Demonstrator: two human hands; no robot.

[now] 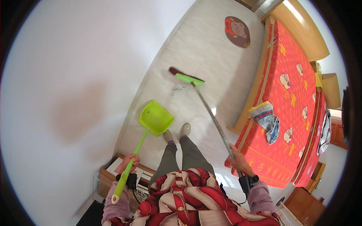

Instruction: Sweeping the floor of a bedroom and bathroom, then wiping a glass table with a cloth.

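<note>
My left hand point(128, 163) grips the green handle of a long-handled dustpan point(154, 118), whose pan rests on the floor near the wall, just ahead of my shoes. A small dark speck lies inside the pan. In my right hand point(239, 161) is the grey patterned pole of a broom point(189, 79). The broom's green head, with dark bristles, is farther out on the tiles. Between the broom head and the dustpan lies a patch of dark debris point(181, 89).
At right stands a bed point(282, 99) with a red patterned cover and a pair of denim shorts or similar garment point(265, 121) on it. A round bear mat point(237, 31) lies ahead. A white wall point(84, 70) borders the left; a wooden cabinet point(106, 180) stands beside my left arm.
</note>
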